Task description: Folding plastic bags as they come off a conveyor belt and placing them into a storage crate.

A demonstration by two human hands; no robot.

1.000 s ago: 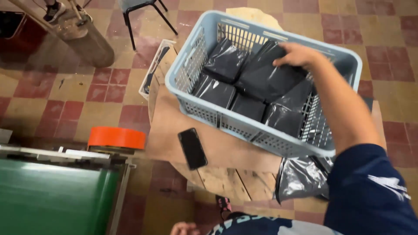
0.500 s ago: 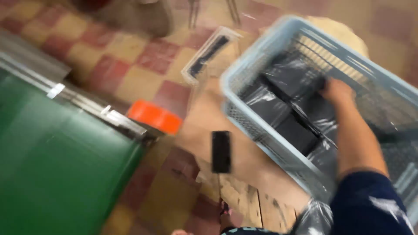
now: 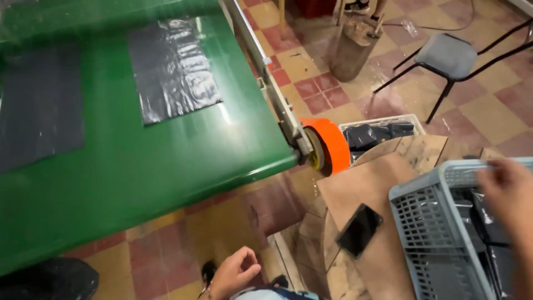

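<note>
Black plastic sheets [image 3: 173, 68] on belt: two.

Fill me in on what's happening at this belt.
A person stands beside a green conveyor belt that carries flat black plastic bags. Their right hand is at the rim of a grey plastic crate with black packets inside; whether it grips anything is unclear. The left hand hangs loosely curled, empty. A black phone lies on the board beside the crate.
</note>
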